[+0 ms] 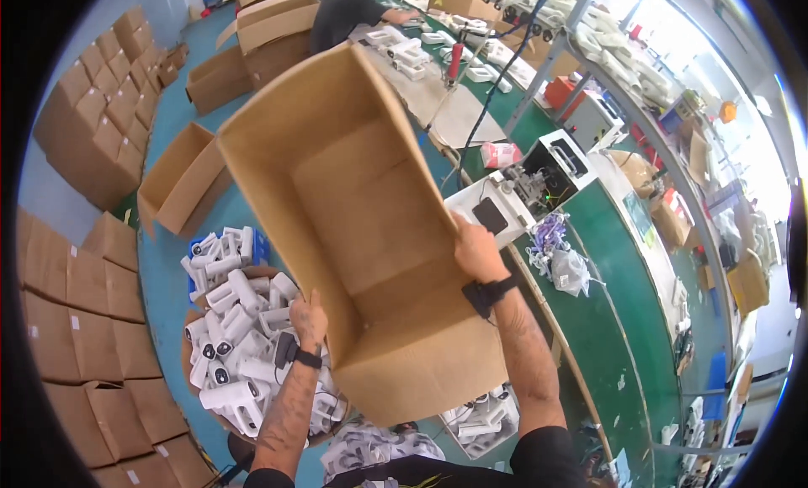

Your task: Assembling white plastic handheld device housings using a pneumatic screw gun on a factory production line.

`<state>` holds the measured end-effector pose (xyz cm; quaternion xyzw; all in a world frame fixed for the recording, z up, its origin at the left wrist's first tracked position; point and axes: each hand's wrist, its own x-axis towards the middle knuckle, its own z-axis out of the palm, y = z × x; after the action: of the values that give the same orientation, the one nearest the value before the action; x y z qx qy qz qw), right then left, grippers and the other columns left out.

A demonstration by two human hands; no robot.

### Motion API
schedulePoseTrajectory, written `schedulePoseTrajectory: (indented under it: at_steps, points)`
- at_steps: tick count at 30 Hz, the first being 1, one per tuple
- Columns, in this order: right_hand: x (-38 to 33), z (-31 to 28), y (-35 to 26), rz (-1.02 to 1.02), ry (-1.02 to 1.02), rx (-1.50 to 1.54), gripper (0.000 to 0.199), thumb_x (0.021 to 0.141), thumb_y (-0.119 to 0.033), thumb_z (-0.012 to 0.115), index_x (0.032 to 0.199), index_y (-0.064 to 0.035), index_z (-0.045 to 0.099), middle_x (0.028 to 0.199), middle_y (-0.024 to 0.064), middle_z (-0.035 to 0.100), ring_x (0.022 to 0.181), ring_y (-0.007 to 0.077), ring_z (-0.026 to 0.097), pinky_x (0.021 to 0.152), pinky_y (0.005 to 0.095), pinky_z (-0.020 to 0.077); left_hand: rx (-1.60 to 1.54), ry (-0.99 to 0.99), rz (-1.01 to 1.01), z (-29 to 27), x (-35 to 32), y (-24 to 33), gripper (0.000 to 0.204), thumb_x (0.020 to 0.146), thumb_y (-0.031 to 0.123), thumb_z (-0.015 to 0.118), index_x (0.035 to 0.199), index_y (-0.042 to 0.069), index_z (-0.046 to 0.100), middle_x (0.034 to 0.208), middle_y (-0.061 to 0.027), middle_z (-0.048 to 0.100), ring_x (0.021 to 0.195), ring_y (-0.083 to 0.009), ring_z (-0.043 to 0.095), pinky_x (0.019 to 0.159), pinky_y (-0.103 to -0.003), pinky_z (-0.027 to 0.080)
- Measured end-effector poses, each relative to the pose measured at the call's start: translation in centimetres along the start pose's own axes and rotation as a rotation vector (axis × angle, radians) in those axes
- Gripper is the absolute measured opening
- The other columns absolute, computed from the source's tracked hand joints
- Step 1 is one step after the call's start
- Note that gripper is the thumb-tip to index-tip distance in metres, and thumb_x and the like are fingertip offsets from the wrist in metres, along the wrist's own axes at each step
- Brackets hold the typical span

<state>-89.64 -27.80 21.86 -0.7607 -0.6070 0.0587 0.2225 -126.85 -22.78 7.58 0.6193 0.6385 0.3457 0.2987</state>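
Note:
A large cardboard box (362,193), open at the top with nothing inside it, is held up tilted in front of me. My left hand (309,318) grips its near left edge, thumb up along the wall. On the opposite long side, my right hand (478,251) is closed over the rim. Both wrists carry a black strapped device. Below my left arm, a round container (190,324) is heaped with white plastic handheld housings (244,353), partly hidden behind the arm and the box.
Stacked cartons (93,345) line the left wall. An empty carton (181,181) stands on the blue floor, with a blue crate (261,248) of white parts nearer. A green workbench (623,320) with a small machine (539,181) runs along the right. A co-worker (341,17) works farther up it.

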Motion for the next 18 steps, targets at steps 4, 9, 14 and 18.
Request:
schedulePoseTrajectory:
  at_steps: [4,9,14,18]
  points:
    - [-1.8,3.1,-2.3,-0.031,-0.112,0.031,0.055,0.082,0.000,0.055,0.138,-0.0056,0.055,0.095,0.0281,0.069,0.089,0.0479,0.066,0.081,0.0566,0.0526,-0.072,-0.105,-0.251,3.4,-6.0,-9.1,0.037,0.099,0.033,0.057,0.106,-0.001,0.068,0.095,-0.0272,0.070,0.092,-0.0471,0.066,0.080,-0.051,0.051]
    - [-7.6,10.0,3.7,0.113,-0.251,-0.003,0.056,0.083,0.000,0.052,0.138,-0.0083,0.054,0.102,0.0274,0.069,0.092,0.0481,0.066,0.083,0.0567,0.0527,0.168,-0.210,-0.326,3.8,-13.5,-9.1,0.034,0.097,0.032,0.059,0.106,0.001,0.068,0.096,-0.0285,0.070,0.095,-0.0482,0.065,0.082,-0.053,0.052]
    - [-13.3,14.7,9.0,0.354,-0.333,-0.032,0.052,0.088,-0.006,0.052,0.139,-0.0097,0.055,0.099,0.0268,0.071,0.094,0.0472,0.067,0.086,0.0590,0.0528,0.230,-0.326,-0.352,7.1,-17.2,-11.8,0.030,0.095,0.030,0.060,0.108,0.004,0.067,0.099,-0.0260,0.071,0.095,-0.0479,0.066,0.082,-0.054,0.053]
    - [-17.7,13.6,19.1,0.569,-0.373,-0.190,0.054,0.095,-0.018,0.056,0.147,-0.0067,0.045,0.107,0.0301,0.069,0.098,0.0486,0.067,0.087,0.0576,0.0540,0.191,-0.506,-0.519,17.7,-18.5,-13.0,0.040,0.098,0.036,0.055,0.120,0.004,0.066,0.106,-0.0231,0.072,0.103,-0.0442,0.068,0.085,-0.052,0.054]
